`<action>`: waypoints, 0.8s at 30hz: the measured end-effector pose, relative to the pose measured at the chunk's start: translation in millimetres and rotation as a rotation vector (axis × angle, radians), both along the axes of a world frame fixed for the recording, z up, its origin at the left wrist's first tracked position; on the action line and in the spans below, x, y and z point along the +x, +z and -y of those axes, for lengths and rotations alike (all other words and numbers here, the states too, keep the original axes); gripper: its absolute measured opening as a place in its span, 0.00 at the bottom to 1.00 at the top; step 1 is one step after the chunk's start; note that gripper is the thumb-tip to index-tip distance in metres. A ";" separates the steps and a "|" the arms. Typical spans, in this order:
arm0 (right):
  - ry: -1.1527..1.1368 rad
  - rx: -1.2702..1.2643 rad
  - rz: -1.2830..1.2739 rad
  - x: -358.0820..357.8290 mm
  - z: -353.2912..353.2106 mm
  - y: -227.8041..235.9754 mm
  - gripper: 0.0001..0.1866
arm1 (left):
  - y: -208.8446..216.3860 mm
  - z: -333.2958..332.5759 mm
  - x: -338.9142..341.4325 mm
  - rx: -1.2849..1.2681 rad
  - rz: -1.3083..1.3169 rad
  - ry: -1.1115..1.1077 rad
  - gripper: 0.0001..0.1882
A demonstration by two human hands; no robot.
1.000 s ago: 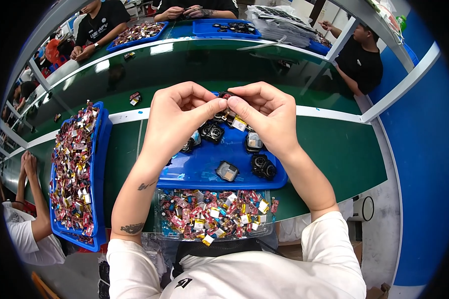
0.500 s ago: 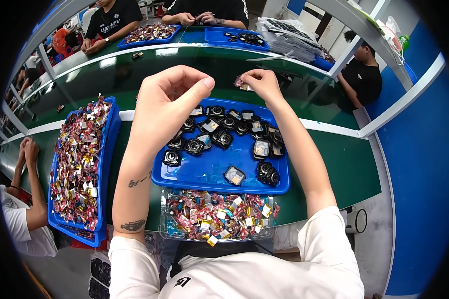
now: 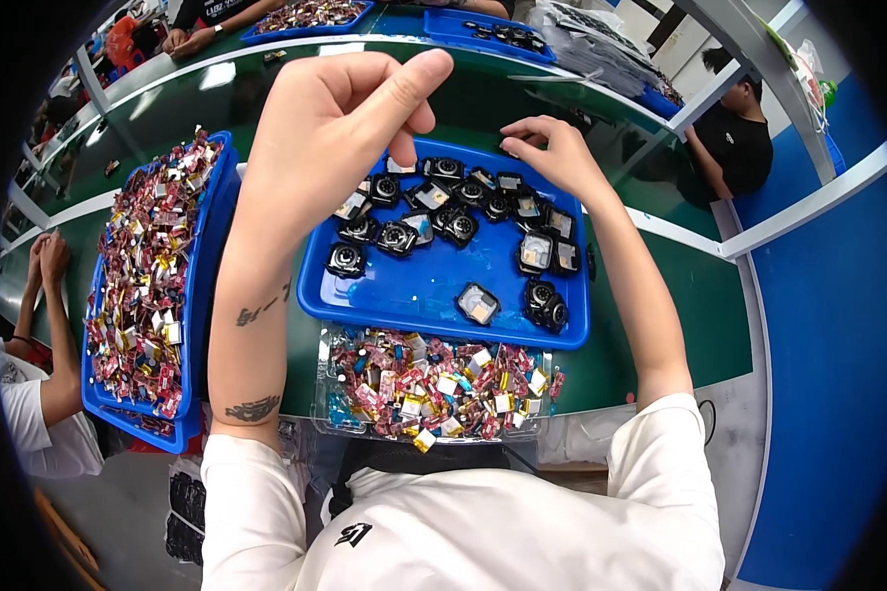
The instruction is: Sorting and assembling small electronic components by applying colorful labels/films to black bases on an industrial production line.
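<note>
Hands have split since a second ago: my left hand point(image 3: 330, 148) lifts clear, fingers pinched, contents I cannot tell, while my right hand point(image 3: 552, 153) reaches fingertips-down among the black round modules point(image 3: 399, 236) at the blue tray's point(image 3: 434, 291) far edge on the counter point(image 3: 660, 325).

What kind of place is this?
Probably an electronics assembly workshop: long green benches, blue trays of small black parts, bins of tiny red and gold parts, other workers seated nearby.
</note>
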State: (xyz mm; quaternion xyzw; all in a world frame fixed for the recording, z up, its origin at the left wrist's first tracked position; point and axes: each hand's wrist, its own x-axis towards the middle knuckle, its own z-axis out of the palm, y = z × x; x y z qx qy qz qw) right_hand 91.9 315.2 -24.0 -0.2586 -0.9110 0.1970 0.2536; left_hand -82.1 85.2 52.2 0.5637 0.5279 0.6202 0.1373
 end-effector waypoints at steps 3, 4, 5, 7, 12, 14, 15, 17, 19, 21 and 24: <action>0.411 -0.162 0.107 19.6 91.3 31.3 0.12 | -2.1 -7.9 3.4 0.035 -0.047 -0.019 0.18; 0.598 -0.223 0.177 22.9 110.6 27.1 0.12 | -1.9 -6.1 7.0 -0.006 -0.041 -0.019 0.13; 0.705 -0.145 0.175 29.0 126.2 17.7 0.12 | -1.7 -7.9 11.2 -0.020 -0.043 0.000 0.12; 0.788 -0.015 0.241 35.3 155.8 3.8 0.13 | -3.5 -11.0 15.5 -0.039 -0.045 0.017 0.12; 0.756 0.059 0.252 26.1 182.9 -18.3 0.14 | -8.6 -12.1 17.9 -0.070 -0.063 -0.089 0.12; 0.772 0.082 0.218 21.2 183.9 -22.2 0.13 | -7.5 -10.4 19.1 -0.074 -0.076 -0.090 0.12; 0.819 0.036 0.184 18.5 182.0 -22.8 0.12 | -6.5 -9.4 19.4 -0.075 -0.086 -0.092 0.12; 0.870 -0.126 0.138 14.4 175.9 -15.9 0.10 | -7.7 -9.2 20.1 -0.050 -0.085 -0.103 0.12; 0.885 -0.337 0.025 10.9 165.6 -1.9 0.09 | -6.2 -7.7 19.8 -0.052 -0.075 -0.149 0.11; 0.737 -0.483 -0.020 12.3 160.4 26.5 0.09 | -5.5 -5.1 20.3 -0.039 -0.074 -0.193 0.09; 0.569 -0.636 -0.294 10.9 148.6 36.2 0.08 | 0.1 3.1 22.5 -0.036 -0.152 -0.169 0.06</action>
